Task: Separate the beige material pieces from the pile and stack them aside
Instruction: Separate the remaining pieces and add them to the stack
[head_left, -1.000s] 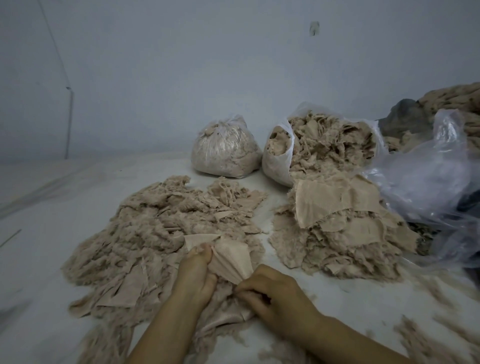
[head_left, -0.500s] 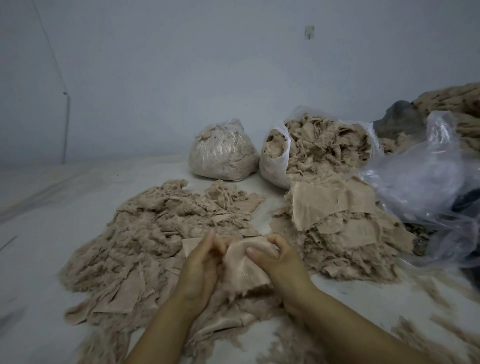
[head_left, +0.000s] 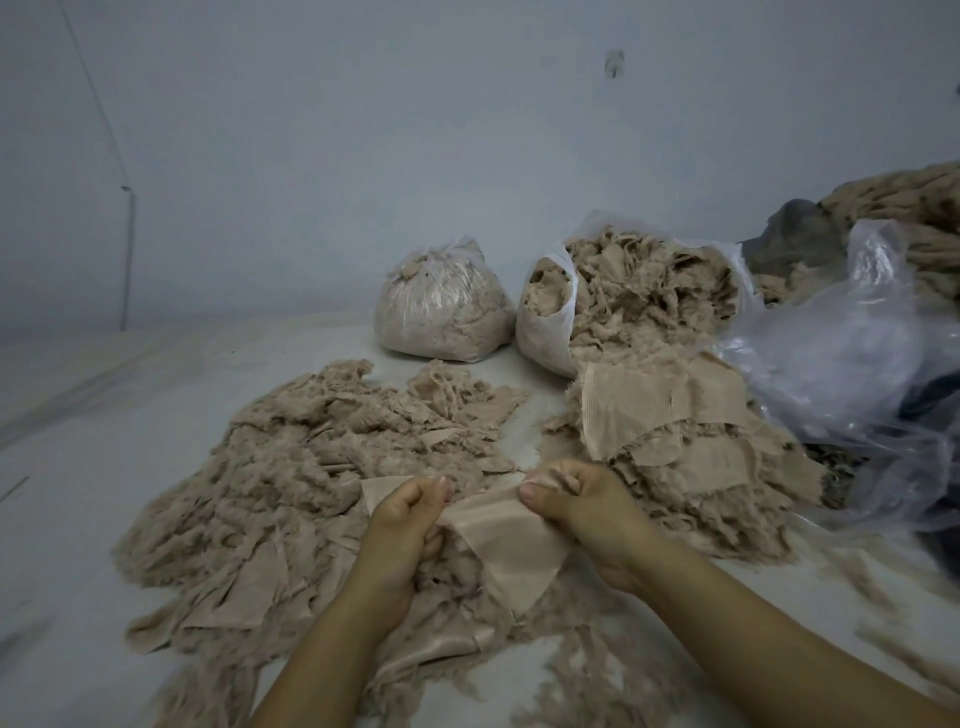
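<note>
A wide pile of beige fabric scraps (head_left: 291, 467) covers the left and middle of the white surface. My left hand (head_left: 405, 525) and my right hand (head_left: 576, 499) each pinch an upper edge of one flat beige piece (head_left: 506, 540), which is stretched between them above the pile's near edge. To the right lies a second heap (head_left: 691, 467) with several flat beige pieces stacked on top, the largest a ribbed beige piece (head_left: 628, 410).
A tied plastic bag of scraps (head_left: 441, 306) and an open bag (head_left: 550, 317) full of scraps stand at the back. Crumpled clear plastic (head_left: 841, 358) lies at the right, with more beige material (head_left: 904, 213) behind it. Loose fibres (head_left: 587, 670) litter the near surface.
My hands lifted the beige piece from the pile and moved apart, and the bunched piece is now spread flat between them.
</note>
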